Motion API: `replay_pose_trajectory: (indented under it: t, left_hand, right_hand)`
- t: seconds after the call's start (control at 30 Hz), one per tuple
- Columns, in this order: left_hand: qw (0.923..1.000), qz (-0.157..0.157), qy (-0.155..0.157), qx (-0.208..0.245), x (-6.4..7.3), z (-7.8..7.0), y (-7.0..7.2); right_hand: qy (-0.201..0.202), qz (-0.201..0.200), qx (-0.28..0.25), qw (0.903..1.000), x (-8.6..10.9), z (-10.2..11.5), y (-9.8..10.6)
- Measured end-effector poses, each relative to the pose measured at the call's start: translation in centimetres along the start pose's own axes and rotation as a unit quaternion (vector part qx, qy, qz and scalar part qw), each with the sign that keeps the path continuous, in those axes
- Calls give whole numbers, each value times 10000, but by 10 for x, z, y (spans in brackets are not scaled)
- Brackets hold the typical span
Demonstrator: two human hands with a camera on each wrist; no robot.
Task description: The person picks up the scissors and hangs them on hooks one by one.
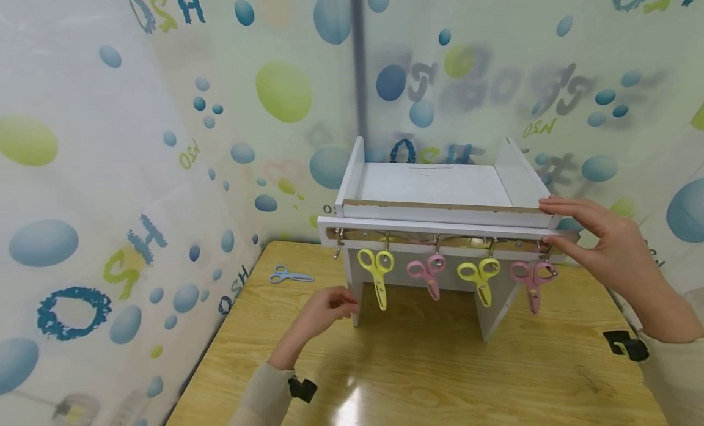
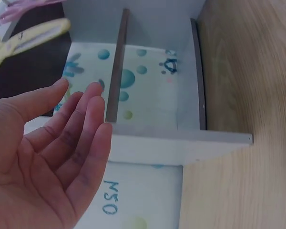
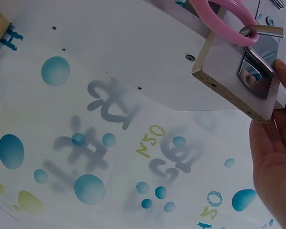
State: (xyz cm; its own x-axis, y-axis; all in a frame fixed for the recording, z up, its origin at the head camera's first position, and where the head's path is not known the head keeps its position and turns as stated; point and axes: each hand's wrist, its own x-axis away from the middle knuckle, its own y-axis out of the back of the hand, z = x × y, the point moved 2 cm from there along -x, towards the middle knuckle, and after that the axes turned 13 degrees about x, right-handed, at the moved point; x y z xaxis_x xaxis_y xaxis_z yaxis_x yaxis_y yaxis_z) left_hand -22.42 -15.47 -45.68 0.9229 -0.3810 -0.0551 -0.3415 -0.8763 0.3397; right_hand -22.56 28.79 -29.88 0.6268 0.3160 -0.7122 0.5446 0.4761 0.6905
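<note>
A white shelf [image 1: 429, 184] stands on the table, with a metal hook rail [image 1: 418, 237] along its front. From the hooks hang yellow scissors [image 1: 379, 282], pink scissors [image 1: 432, 285], a second yellow pair [image 1: 483, 290] and a second pink pair [image 1: 533, 294]. My right hand [image 1: 610, 242] grips the shelf's right front end, thumb in front; the right wrist view shows this hand [image 3: 274, 152] at the board's end beside a hook. Beside the shelf's left leg is my left hand [image 1: 324, 313], loosely curled; in the left wrist view its palm [image 2: 57, 157] holds nothing.
Blue scissors [image 1: 299, 277] lie on the wooden table [image 1: 429, 377], left of the shelf. At the rail's left end a bare hook [image 1: 338, 242] shows. A patterned sheet [image 1: 283, 91] covers the walls behind and to the left.
</note>
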Motion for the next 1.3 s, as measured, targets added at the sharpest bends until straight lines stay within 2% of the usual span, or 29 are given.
replay_pose_trajectory:
  t: [0.17,0.4,0.73,0.97,1.13,1.3]
  left_hand:
    - [9992,-165,193,314,2,10,12]
    - [9962,-168,367,767,5,19,28]
    - [9920,-534,680,924,8,28,44]
    - [9878,-824,838,1023,10,45,56]
    - [9833,-1048,1070,1038,13,58,66]
    - [9744,-1358,1422,1091,15,75,75]
  right_hand:
    - [-22,13,-5,10000,0,0,1]
    - [-46,44,5,10000,0,0,1]
    - [-79,70,32,9999,0,-1,3]
    - [75,-22,-4,10000,-1,-1,3]
    - [89,-20,-33,10000,-1,-1,2]
    - [188,-61,-121,9997,0,-2,1]
